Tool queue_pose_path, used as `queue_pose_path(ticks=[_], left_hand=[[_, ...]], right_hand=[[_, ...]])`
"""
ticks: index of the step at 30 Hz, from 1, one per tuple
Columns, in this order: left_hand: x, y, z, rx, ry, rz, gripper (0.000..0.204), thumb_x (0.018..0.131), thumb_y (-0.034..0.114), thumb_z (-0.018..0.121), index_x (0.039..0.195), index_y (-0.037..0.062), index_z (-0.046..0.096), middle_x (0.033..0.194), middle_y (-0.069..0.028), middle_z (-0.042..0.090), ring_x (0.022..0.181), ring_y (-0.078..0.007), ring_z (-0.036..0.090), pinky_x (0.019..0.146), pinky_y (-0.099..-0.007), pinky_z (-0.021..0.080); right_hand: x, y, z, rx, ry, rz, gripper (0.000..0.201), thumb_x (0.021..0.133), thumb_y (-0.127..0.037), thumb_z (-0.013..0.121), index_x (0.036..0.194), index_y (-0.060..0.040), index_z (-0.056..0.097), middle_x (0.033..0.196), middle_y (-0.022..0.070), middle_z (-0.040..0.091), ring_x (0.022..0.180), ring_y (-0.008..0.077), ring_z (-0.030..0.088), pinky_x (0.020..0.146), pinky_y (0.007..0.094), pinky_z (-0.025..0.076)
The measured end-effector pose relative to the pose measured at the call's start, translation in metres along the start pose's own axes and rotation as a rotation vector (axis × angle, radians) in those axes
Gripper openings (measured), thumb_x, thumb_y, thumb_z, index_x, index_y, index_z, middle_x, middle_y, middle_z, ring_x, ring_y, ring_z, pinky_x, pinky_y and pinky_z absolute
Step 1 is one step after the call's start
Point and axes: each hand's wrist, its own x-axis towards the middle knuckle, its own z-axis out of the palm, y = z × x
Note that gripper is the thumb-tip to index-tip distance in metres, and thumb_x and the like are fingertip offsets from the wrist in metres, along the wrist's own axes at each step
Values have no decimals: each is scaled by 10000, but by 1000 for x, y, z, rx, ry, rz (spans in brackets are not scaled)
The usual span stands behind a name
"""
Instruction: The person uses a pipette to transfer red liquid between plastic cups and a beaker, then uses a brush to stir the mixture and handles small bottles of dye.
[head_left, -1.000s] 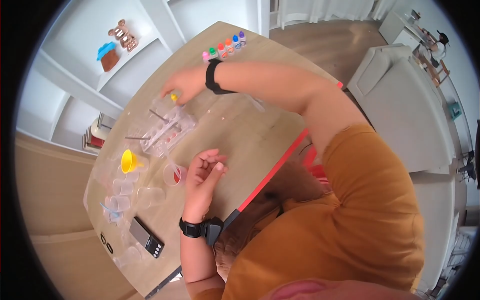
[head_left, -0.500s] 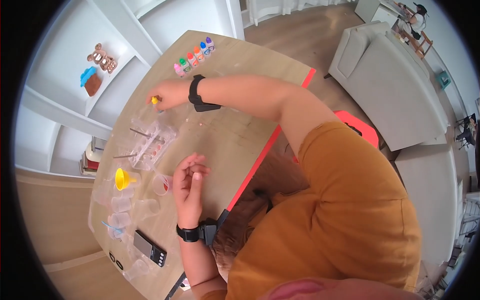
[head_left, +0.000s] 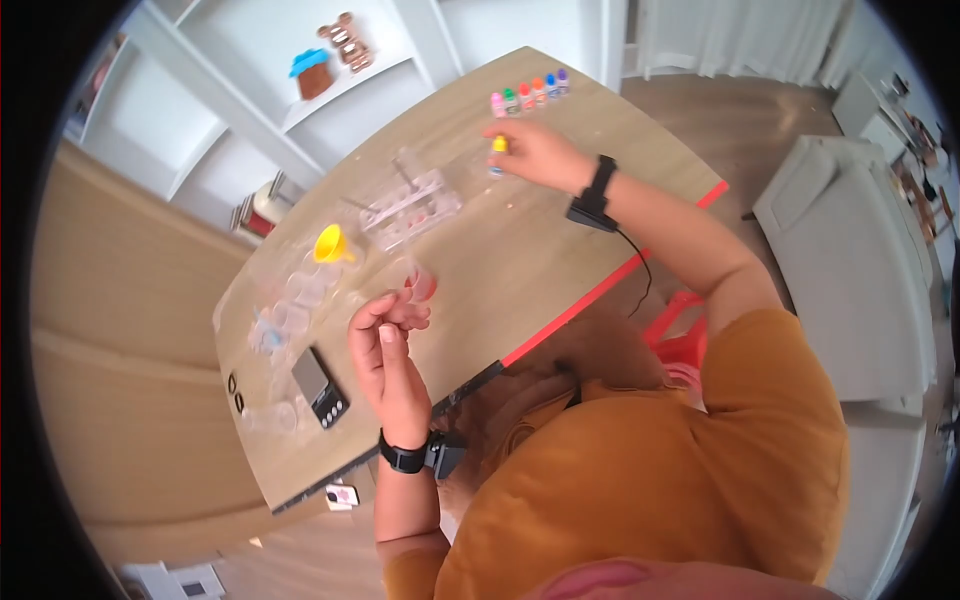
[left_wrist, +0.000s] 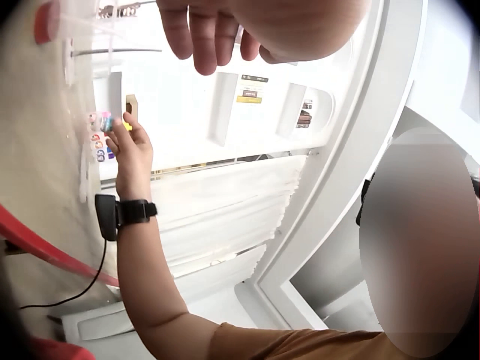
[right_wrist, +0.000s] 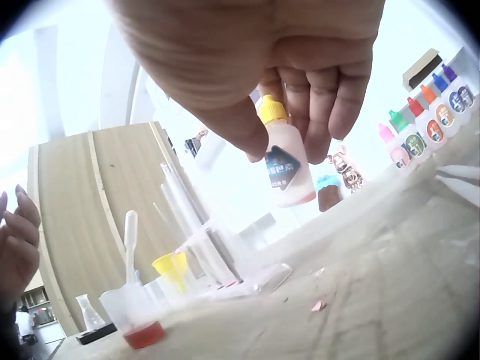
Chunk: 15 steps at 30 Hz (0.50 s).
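My right hand [head_left: 540, 155] pinches a small yellow-capped bottle [head_left: 499, 150] between thumb and fingers, near a row of coloured-cap bottles [head_left: 525, 97]. In the right wrist view the yellow-capped bottle [right_wrist: 287, 161] tilts slightly and shows a dark label. My left hand [head_left: 392, 370] holds nothing, its fingers loosely bent over the table's near side. Beyond those fingers stands a cup of red liquid [head_left: 420, 284], with a pipette [right_wrist: 130, 240] in it in the right wrist view. A clear rack [head_left: 410, 208] with tubes lies between the hands.
A yellow funnel [head_left: 331, 244], clear cups [head_left: 292, 318] and a black scale [head_left: 320, 388] are at the table's left. Red edging [head_left: 575, 318] runs along the near side. Behind are white shelves [head_left: 390, 50]. Pink crumbs [right_wrist: 319, 306] lie on the tabletop.
My right hand has carried the yellow-capped bottle from beyond the rack toward the coloured bottle row. The head view has shifted. My left hand remains loosely bent and empty.
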Motion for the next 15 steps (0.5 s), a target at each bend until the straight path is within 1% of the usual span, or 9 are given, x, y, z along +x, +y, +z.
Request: queue_pose_path(ticks=[1,2,7,9,10,11,12,13,15], left_hand=[[-9,-1,-4,25,45,21,317,1143,251,501,1362,30,563,1321,-166,642,1062,-216,649,965,-386,501],[-15,3,-5,4,73,25,274,1140,214,507,1340,34,562,1295,-157,643,1062,-209,641,972,-381,495],[-29,-1,-17,74,163,91,294,1140,222,509,1363,35,550,1322,-160,634,1100,-210,625,999,-390,484],[-27,3,-18,117,209,129,304,1140,231,509,1371,36,546,1346,-166,625,1120,-214,618,1012,-395,480],[-24,5,-17,148,273,184,328,1142,245,504,1392,35,534,1372,-164,612,1140,-216,608,1016,-397,476],[-22,7,-16,179,335,237,352,1143,259,498,1413,34,522,1398,-163,599,1160,-218,599,1021,-399,473],[-21,11,-19,205,326,205,541,1154,390,451,1559,32,428,1566,-171,503,1357,-264,537,1146,-445,412],[-17,16,-19,205,330,206,541,1154,390,451,1559,32,428,1566,-171,503,1357,-264,537,1146,-445,412],[-5,32,-15,141,432,384,748,1146,576,319,1681,55,278,1704,-160,365,1555,-299,367,1279,-498,267]], right_hand=[[-11,-7,-3,16,-20,-21,392,978,-190,769,1312,-13,668,1064,120,730,908,203,706,809,333,576],[-23,-19,-8,-7,-28,18,391,975,-187,768,1313,-15,671,1055,122,727,899,205,704,805,335,574],[-62,-45,-7,-50,-86,96,403,958,-188,773,1316,-26,680,1075,136,719,907,234,697,824,355,570],[-68,-50,-3,-106,-114,71,427,948,-197,777,1333,-41,679,1125,149,713,968,267,691,871,378,566],[-68,-52,-4,-154,-169,86,470,939,-219,788,1358,-45,666,1178,161,707,1031,296,689,912,403,558],[-68,-52,-2,-148,-174,74,470,939,-219,788,1358,-45,666,1178,161,707,1031,296,689,912,403,558],[-70,-48,-1,-174,-174,31,473,961,-230,769,1382,-49,652,1216,177,703,1085,315,686,948,409,550],[-72,-45,-3,-203,-174,-8,476,984,-242,749,1406,-52,637,1253,193,699,1138,334,682,984,415,541],[-78,-46,-22,-300,150,-98,475,1052,-275,673,1453,-29,606,1379,214,668,1289,338,637,1096,416,494]])
